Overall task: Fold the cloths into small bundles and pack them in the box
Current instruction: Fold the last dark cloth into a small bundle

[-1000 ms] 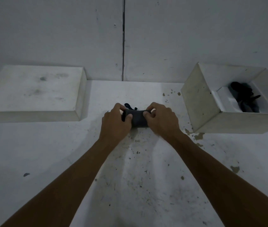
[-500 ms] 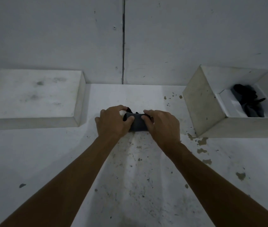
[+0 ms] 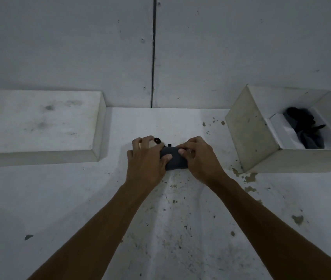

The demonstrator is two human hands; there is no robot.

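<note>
Hands together at table centre, both clamped on one dark grey cloth bundle [image 3: 173,161] that sits on the white table [image 3: 39,199]. Left hand [image 3: 147,158] covers the bundle's 9 o'clock end, thumb on top, fingers curled over the far edge. Right hand [image 3: 198,155] takes the 3 o'clock end, thumb and fingers pinching the top fold. Small black loop [image 3: 157,140] pokes up at 12 o'clock of the left hand's fingers; can't tell if it's part of the cloth or a separate band

Open white box [image 3: 251,134] stands at 3 o'clock from the hands, well apart, tilted in view with its opening up. Dark cloths [image 3: 304,128] already lie inside, against white paper lining [image 3: 282,128]. Flat white lid [image 3: 39,122] lies at 9 o'clock, near the back wall [image 3: 79,47]. Tabletop is speckled with chipped paint spots, densest at 6 o'clock of the bundle and beside the box's near corner
</note>
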